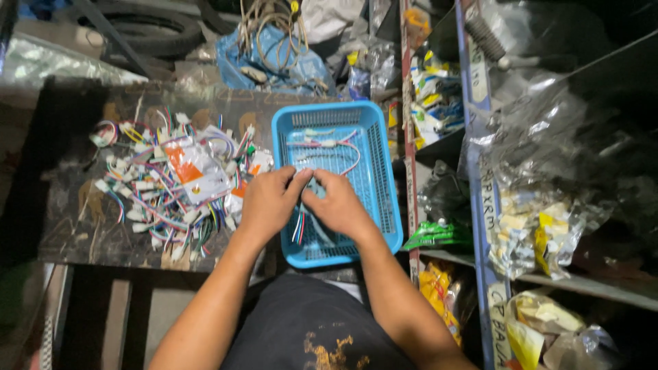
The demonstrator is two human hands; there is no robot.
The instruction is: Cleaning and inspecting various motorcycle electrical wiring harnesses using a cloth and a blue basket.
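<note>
My left hand (269,203) and my right hand (339,205) meet over a blue plastic basket (384,171), fingertips pinched together on a small wire connector (306,186). Its coloured wires (299,225) hang down between the hands. Inside the basket, farther from me, lie a few more white connectors with thin wires (327,145). To the left of the basket a heap of white connectors with multicoloured wires (171,185) is spread on the dark tabletop (75,226), with a plastic packet bearing an orange patch (195,170) on top.
Metal shelves (473,123) on the right hold many plastic-bagged parts (548,205). A blue bag with coiled cord (274,48) and a tyre (154,31) lie beyond the table. My dark-clothed lap (308,329) is below.
</note>
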